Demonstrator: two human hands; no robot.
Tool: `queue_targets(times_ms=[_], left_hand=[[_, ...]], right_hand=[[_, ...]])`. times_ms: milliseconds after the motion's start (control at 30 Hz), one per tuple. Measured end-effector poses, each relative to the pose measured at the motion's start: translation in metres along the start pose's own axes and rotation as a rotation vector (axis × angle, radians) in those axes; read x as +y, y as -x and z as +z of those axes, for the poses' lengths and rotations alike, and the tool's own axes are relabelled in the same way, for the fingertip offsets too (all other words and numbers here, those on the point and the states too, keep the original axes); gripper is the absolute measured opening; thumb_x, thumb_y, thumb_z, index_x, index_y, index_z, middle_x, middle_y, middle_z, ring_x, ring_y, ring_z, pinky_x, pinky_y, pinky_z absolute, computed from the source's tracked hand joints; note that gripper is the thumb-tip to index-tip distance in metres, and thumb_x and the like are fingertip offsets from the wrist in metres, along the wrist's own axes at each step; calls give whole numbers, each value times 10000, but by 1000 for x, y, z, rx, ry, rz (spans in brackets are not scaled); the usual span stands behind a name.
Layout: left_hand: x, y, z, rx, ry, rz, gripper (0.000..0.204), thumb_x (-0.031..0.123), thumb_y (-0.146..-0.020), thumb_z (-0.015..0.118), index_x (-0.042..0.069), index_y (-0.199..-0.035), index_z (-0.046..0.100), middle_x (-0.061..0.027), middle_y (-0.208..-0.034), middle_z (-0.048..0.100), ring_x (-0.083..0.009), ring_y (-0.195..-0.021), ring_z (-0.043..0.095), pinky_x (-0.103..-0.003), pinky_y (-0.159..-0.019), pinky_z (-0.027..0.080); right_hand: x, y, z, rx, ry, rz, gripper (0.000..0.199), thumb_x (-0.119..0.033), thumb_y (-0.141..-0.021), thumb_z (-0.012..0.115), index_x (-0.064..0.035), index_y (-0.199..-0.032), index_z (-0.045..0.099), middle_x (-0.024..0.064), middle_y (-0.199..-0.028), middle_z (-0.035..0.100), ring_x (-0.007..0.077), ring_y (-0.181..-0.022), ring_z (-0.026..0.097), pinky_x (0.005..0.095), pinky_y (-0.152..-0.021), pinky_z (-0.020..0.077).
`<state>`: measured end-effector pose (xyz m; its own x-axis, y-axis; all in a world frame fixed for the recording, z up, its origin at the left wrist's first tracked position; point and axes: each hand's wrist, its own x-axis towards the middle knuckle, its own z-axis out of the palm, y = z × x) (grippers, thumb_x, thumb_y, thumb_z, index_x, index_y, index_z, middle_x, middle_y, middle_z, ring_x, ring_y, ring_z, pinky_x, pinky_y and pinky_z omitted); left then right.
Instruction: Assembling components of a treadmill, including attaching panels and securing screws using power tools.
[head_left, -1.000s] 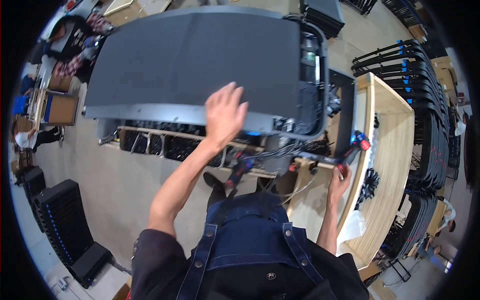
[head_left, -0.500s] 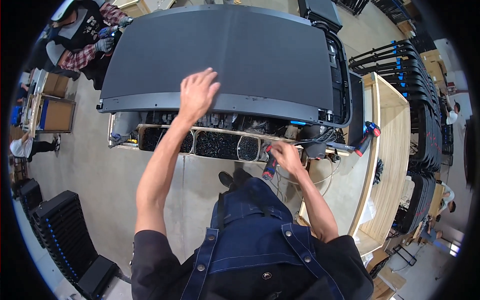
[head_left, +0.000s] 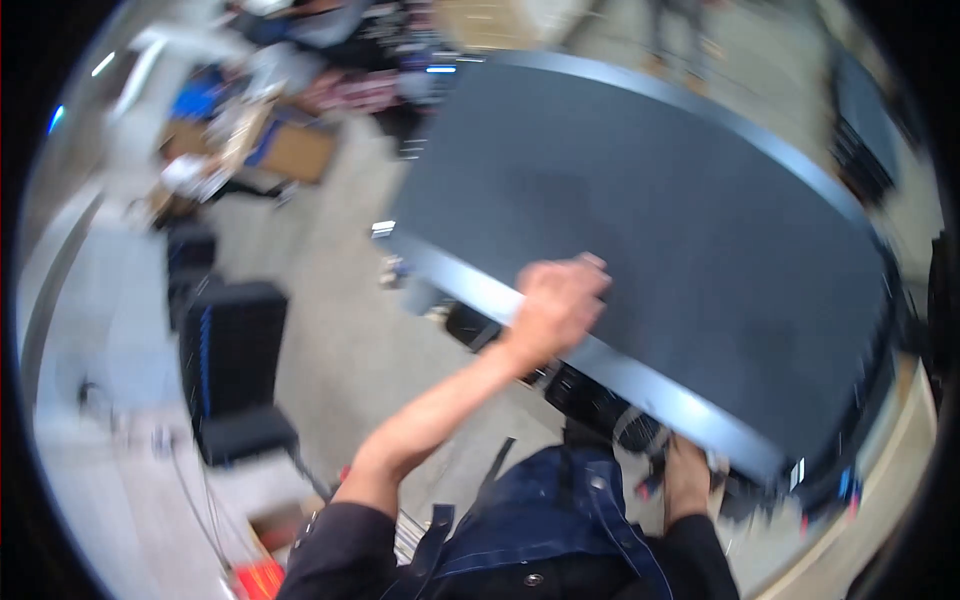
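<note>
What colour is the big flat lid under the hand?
The big flat lid is dark grey, seen in the head view under the left hand.

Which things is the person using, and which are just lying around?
Being used:
left hand pressing on the big dark panel
right hand reaching beneath its edge

Lying around:
black crate on the floor
cardboard box farther off

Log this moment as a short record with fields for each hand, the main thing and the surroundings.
Left hand: left hand lies palm down on the near edge of the dark panel.
Right hand: right hand reaches under the panel's edge; fingers hidden, grip not discernible.
Main thing: large flat dark grey panel, tilted in view.
Surroundings: black case on the floor at left; picture blurred.
</note>
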<state>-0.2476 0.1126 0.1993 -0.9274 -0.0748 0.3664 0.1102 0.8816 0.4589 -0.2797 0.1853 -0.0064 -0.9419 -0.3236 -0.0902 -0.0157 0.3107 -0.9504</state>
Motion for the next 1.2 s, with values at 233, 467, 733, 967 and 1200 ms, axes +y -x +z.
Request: queue_targets(times_ms=[233, 467, 733, 967, 1200], left_hand=[[5, 8, -20, 0, -147, -36, 340, 204, -878, 694, 81, -1193, 656, -59, -1342, 604, -235, -1125, 588, -415, -1013, 443], [-11, 16, -16, 57, -37, -26, 328, 197, -882, 695, 62, -1179, 652, -86, -1320, 608, -248, -1118, 588, -422, -1020, 442], [-12, 21, -11, 103, -47, -10, 282, 215, -899, 679, 77, -1144, 666, -74, -1300, 610, -244, -1173, 559, -419, -1081, 412], [-11, 28, -11, 136, -57, 29, 287, 222, -895, 683, 76, -1142, 665, -68, -1306, 608, -243, -1154, 562, -404, -1064, 414], [-17, 40, -7, 137, -7, 5, 291, 234, -922, 646, 63, -1157, 650, -73, -1312, 596, -244, -1177, 546, -413, -1060, 412]], right_hand=[[-22, 63, 58, -277, -514, -39, 183, -133, -873, 618, -13, -1006, 657, 191, -986, 680, 347, -907, 661, 441, -808, 535], [70, 120, -40, -317, -788, 141, 188, -145, -892, 606, -18, -1025, 642, 178, -989, 663, 327, -894, 647, 425, -801, 531], [165, 152, -168, -282, -1076, 407, 194, -158, -913, 593, -22, -1047, 625, 164, -993, 644, 303, -880, 630, 407, -793, 528], [194, 145, -249, -129, -1318, 581, 199, -170, -932, 581, -27, -1067, 610, 151, -996, 627, 283, -867, 616, 391, -787, 524], [188, 125, -284, -142, -1412, 752, 137, -163, -952, 515, -32, -958, 556, 53, -846, 527, 186, -768, 541, 319, -742, 488]])
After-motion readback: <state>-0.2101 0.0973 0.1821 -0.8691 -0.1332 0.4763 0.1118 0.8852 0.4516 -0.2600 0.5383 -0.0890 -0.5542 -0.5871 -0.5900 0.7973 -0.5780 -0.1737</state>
